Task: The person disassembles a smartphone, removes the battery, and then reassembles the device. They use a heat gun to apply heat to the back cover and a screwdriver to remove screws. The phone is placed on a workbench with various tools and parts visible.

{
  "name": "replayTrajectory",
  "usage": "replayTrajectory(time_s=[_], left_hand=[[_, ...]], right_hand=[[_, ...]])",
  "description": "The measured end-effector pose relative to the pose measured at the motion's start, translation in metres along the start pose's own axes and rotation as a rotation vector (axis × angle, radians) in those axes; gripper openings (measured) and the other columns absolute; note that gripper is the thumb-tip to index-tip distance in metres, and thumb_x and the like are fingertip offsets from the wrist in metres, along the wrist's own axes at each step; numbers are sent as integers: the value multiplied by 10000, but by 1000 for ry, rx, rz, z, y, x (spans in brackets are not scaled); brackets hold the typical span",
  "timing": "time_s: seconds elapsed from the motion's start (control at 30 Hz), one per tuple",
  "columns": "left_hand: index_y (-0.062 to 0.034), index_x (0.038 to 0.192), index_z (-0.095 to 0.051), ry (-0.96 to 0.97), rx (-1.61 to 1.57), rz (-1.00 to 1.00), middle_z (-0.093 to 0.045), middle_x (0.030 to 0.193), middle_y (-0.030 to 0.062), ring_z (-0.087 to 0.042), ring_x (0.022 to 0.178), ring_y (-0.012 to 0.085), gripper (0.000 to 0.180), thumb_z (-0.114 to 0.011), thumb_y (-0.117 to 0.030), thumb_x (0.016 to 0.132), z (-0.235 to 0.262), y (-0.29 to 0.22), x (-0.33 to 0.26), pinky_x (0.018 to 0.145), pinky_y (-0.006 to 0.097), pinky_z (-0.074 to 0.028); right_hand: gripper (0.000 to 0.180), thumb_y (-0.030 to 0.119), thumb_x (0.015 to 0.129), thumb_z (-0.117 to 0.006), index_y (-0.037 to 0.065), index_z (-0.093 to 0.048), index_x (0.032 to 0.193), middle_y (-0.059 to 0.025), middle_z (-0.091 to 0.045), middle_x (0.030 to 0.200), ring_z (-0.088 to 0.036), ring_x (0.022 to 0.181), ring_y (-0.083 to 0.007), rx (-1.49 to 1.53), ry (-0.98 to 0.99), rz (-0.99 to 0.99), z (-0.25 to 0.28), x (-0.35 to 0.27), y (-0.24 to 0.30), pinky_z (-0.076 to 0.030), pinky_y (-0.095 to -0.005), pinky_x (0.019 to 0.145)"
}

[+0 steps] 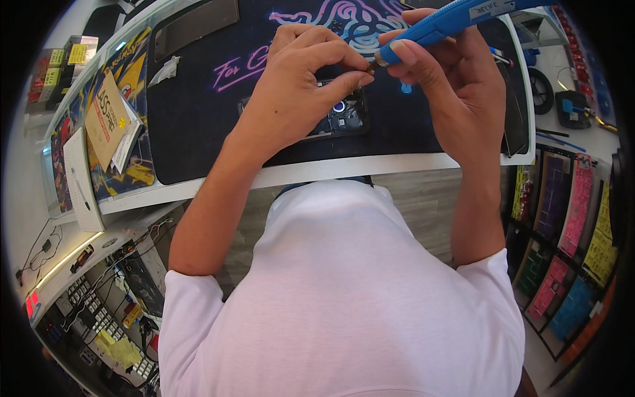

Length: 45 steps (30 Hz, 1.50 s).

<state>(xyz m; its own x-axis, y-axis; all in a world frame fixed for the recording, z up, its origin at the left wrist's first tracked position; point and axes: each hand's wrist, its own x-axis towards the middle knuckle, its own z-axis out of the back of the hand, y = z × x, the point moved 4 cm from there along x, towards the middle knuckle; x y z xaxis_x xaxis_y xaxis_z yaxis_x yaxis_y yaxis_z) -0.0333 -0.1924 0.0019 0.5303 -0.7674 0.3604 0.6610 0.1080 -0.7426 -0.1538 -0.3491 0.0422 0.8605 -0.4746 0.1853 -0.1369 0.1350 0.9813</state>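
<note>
Above the dark desk mat point(198, 126), both hands meet over an opened phone point(337, 119) lying near the mat's front edge. The right hand point(450, 86) grasps a blue powered screwdriver point(450, 20) near its nose, fingers closed around the barrel, the tool's body running up and away beyond the mat's far side. The left hand point(297, 79) pinches thumb and forefinger together at the driver's tip point(372, 64); whether a bit or a screw sits between them is too small to tell. The tip hangs just above the phone, not touching it.

Toward the mat's left edge lie a scrap of white plastic point(165, 69) and, off the mat, a brown envelope point(109, 119).

Risk, as judged: anything small held at the tip could slip from the pinch and drop into the exposed phone interior or vanish against the dark patterned mat. A tilted driver could also skate across components.
</note>
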Motion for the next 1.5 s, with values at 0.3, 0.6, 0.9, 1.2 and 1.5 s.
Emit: replayTrajectory(time_s=[0.3, 0.6, 0.9, 1.2, 1.5], left_hand=[[-138, 1059, -840, 51, 243, -68, -705, 1134, 8, -544, 1252, 282, 171, -781, -197, 910, -2, 0, -8, 1112, 468, -410], [-142, 1130, -853, 103, 325, -67, -733, 1182, -10, -539, 1292, 260, 225, -763, -175, 927, 0, -2, -11, 1183, 437, -387], [-147, 1130, -855, 103, 348, -75, -739, 1204, -9, -541, 1313, 260, 223, -765, -181, 928, 1, -3, -12, 1193, 449, -383], [-144, 1169, -835, 103, 341, -82, -712, 1207, 10, -534, 1295, 271, 260, -790, -213, 923, 1, -3, -12, 1163, 444, -409], [-145, 1257, -794, 52, 318, 87, -667, 1258, 40, -508, 1296, 281, 395, -849, -252, 881, 29, -7, -41, 1122, 427, -426]], right_hand=[[241, 38, 1019, -729, -31, -591, 1204, -95, -751, 972, -701, 879, -87, -242, 104, 2, -8, 7, -9, -579, -252, 762], [222, 49, 1011, -744, -32, -589, 1148, -104, -756, 941, -702, 850, -86, -249, 111, 34, -7, 7, -11, -573, -255, 729], [214, 52, 1011, -744, -31, -595, 1140, -105, -758, 954, -708, 852, -92, -332, 84, -133, -7, 4, 5, -574, -257, 732], [227, 62, 1012, -747, -25, -602, 1164, -94, -754, 965, -701, 848, -90, -266, 96, -23, -13, 6, -10, -573, -258, 732], [363, 177, 1006, -783, 21, -670, 1314, -129, -794, 1098, -767, 1018, -175, -410, 144, 211, -23, 9, 1, -616, -287, 867]])
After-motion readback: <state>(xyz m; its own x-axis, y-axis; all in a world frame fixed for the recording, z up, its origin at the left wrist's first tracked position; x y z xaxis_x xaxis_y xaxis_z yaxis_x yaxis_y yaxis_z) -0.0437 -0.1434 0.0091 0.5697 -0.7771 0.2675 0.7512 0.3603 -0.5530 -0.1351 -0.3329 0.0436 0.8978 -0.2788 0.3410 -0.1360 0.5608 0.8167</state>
